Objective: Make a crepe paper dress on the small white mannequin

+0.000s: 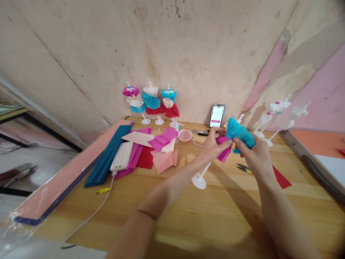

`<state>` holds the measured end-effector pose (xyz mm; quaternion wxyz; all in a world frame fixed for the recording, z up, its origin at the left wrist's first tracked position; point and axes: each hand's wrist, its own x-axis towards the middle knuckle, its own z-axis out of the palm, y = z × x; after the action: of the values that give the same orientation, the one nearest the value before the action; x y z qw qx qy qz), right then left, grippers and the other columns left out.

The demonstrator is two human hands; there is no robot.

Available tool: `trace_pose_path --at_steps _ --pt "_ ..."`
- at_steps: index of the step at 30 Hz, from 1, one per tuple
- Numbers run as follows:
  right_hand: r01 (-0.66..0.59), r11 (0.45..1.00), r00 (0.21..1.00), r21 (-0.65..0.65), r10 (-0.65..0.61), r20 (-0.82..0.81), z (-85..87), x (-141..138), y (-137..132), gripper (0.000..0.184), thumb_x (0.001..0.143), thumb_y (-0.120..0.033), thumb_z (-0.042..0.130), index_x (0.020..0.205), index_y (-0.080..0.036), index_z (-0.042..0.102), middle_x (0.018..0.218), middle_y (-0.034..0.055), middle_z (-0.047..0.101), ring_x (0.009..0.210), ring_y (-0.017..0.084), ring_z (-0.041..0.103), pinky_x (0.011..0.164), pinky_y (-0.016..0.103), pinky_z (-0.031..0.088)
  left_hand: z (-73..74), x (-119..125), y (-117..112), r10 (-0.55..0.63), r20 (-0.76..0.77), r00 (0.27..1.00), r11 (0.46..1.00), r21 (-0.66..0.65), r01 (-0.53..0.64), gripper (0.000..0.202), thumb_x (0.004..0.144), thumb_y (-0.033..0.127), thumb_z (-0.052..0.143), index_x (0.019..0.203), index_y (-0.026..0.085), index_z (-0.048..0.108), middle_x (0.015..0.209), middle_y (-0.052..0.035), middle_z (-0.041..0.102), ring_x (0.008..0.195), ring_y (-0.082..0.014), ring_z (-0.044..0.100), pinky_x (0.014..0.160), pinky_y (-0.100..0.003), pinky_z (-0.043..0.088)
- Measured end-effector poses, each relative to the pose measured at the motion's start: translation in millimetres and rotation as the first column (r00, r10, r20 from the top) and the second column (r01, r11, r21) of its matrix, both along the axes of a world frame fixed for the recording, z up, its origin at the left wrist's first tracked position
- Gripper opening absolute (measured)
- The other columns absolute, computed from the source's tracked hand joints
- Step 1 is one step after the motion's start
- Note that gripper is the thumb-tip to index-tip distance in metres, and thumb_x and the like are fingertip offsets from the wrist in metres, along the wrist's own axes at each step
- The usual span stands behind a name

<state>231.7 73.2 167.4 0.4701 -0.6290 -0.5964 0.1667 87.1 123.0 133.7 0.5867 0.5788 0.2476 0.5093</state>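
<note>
Above the wooden table my left hand (214,145) and right hand (250,154) together pinch a gathered bunch of teal crepe paper (239,133) over a magenta piece (223,149). Both seem wrapped around a white dress-form stand, whose round base (198,181) tilts up off the tabletop below my left hand. Its white neck tip (239,118) pokes out above the paper, and the body inside is hidden. Small black-handled scissors (244,168) lie just below my right hand.
Three paper-dressed mini mannequins (151,100) stand along the wall, with a phone (216,117) propped beside them. Paper sheets (164,161), a white power bank (122,156) with cable, and a pink bowl (185,135) lie left. Two white forms (280,115) stand right.
</note>
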Motion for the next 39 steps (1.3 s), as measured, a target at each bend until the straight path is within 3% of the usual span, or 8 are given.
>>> trace_pose_path --at_steps 7,13,16,21,28,35,39 --pt "-0.018 0.999 0.998 0.035 0.016 0.053 -1.9 -2.3 -1.8 0.031 0.085 -0.051 0.061 0.079 -0.021 0.057 0.059 -0.0008 0.059 0.05 0.014 0.051 0.049 0.027 0.04 1.6 -0.9 -2.7 0.045 -0.03 0.999 0.999 -0.012 -0.045 0.038 0.083 0.031 0.068 0.109 0.021 0.043 0.102 -0.0052 0.062 0.088 -0.0146 0.063 0.08 -0.028 0.051" --pt "0.092 0.981 0.938 0.171 -0.143 0.317 -7.5 -6.7 -1.7 0.033 0.086 -0.05 0.059 0.072 -0.023 0.046 0.055 -0.0021 0.051 0.053 0.016 0.047 0.055 0.03 0.032 -0.2 -0.7 -1.8 0.021 -0.024 0.999 0.999 -0.046 -0.022 0.039 0.081 0.032 0.068 0.109 0.021 0.043 0.103 -0.0059 0.063 0.09 -0.0162 0.064 0.077 -0.029 0.052" --pt "0.108 0.97 0.912 0.219 -0.184 0.368 -10.0 -10.3 -2.7 0.03 0.088 -0.05 0.056 0.077 -0.023 0.047 0.061 -0.0004 0.053 0.056 0.017 0.049 0.057 0.031 0.032 0.0 -0.7 -2.0 0.036 -0.043 0.998 0.999 -0.031 -0.038 0.038 0.082 0.032 0.067 0.109 0.021 0.043 0.103 -0.0064 0.063 0.089 -0.0159 0.063 0.077 -0.028 0.052" --pt "0.164 0.957 0.919 0.238 -0.236 0.315 -7.1 -11.6 -5.6 0.032 0.084 -0.053 0.063 0.088 -0.023 0.052 0.071 0.0023 0.06 0.061 0.019 0.055 0.058 0.031 0.036 3.5 -2.4 -3.7 0.041 -0.036 0.998 0.998 -0.053 -0.043 0.039 0.081 0.033 0.068 0.109 0.021 0.043 0.103 -0.0066 0.064 0.085 -0.0156 0.064 0.073 -0.028 0.051" --pt "0.03 0.999 0.994 0.02 -0.032 0.103 1.5 1.6 -3.8 0.031 0.082 -0.053 0.064 0.081 -0.022 0.057 0.066 0.0002 0.063 0.052 0.016 0.054 0.049 0.028 0.04 4.3 -3.8 -1.2 -0.045 0.031 0.998 0.987 -0.153 0.049 0.036 0.079 0.034 0.07 0.104 0.022 0.047 0.096 -0.0024 0.063 0.083 -0.0148 0.063 0.075 -0.028 0.048" --pt "-0.033 0.995 0.993 0.09 0.023 0.118 5.8 4.7 -4.6 0.028 0.084 -0.048 0.065 0.078 -0.021 0.062 0.057 -0.0023 0.053 0.053 0.014 0.049 0.051 0.027 0.036 -1.6 -2.1 3.9 -0.049 0.088 0.995 0.984 -0.167 0.063 0.036 0.078 0.032 0.071 0.104 0.021 0.048 0.095 -0.0029 0.063 0.08 -0.0138 0.062 0.071 -0.026 0.047" --pt "-0.067 0.995 0.998 0.07 0.066 0.009 5.6 5.0 -4.1 0.028 0.081 -0.048 0.068 0.082 -0.021 0.065 0.056 -0.0032 0.051 0.054 0.014 0.051 0.051 0.027 0.039 -5.3 -1.4 4.7 -0.061 0.072 0.996 0.984 -0.161 0.072 0.034 0.079 0.034 0.07 0.103 0.021 0.049 0.093 -0.0022 0.063 0.078 -0.0133 0.061 0.069 -0.024 0.046"
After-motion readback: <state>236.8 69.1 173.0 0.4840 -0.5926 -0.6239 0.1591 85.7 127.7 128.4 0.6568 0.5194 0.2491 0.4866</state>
